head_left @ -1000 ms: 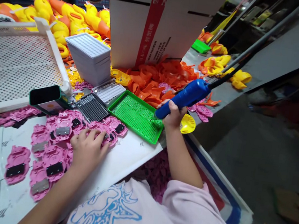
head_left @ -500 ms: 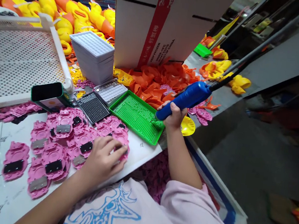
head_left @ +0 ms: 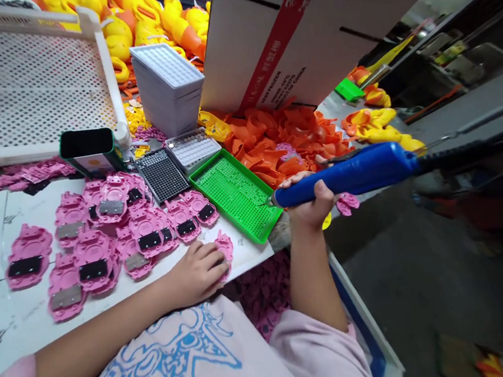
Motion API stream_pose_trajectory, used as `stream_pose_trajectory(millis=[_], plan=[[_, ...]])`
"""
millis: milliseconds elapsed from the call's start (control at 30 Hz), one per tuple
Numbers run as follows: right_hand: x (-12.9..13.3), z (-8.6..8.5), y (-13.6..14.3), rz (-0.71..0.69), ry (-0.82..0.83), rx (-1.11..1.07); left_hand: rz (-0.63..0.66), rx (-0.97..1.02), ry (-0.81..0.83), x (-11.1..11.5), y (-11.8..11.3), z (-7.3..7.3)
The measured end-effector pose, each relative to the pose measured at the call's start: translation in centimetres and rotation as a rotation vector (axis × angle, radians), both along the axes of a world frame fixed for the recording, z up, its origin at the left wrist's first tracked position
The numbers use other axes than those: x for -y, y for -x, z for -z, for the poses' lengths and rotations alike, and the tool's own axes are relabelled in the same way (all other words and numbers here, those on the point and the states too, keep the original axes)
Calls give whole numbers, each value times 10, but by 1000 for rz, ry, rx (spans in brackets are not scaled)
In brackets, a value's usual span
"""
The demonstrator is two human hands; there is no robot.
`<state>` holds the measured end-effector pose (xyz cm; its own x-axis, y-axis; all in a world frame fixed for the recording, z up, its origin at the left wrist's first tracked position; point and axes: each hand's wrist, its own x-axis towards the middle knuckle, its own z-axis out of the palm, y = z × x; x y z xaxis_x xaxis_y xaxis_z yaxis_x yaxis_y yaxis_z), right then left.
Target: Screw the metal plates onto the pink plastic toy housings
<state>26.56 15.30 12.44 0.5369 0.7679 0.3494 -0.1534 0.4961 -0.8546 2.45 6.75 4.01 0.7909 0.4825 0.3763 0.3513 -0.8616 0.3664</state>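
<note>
My right hand (head_left: 311,202) is wrapped round a blue electric screwdriver (head_left: 349,175), its tip over the right part of a green perforated tray (head_left: 236,196) holding small screws. My left hand (head_left: 202,271) rests on a pink plastic part (head_left: 225,245) near the table's front edge, fingers closed over its left side. Left of it lie several pink parts (head_left: 96,255) with black or grey plates, some overlapping. A black perforated tray (head_left: 162,176) touches the group's far side.
A stack of white trays (head_left: 166,95), a dark open container (head_left: 88,150) and a white crate (head_left: 39,89) stand behind. A large carton (head_left: 241,46) rises beyond orange pieces (head_left: 276,136). A bin of pink parts (head_left: 261,294) is below the table edge.
My left hand has moved right and toward me with one pink part, away from the group. The screwdriver in my right hand has tilted flatter and shifted slightly right.
</note>
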Motion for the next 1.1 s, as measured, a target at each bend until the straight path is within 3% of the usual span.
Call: stream_pose_trajectory(millis=[100,367,800,1100], plan=[[4,4,2,-22,31,47,0,10,11,0,1,1],[-17,26,-4,83,95,53,3,11,65,0,4,1],[-23,24,-3,17,104,23,1,17,111,0,5,7],[-27,22,-3,42,158,8,-4,14,77,1,5,10]])
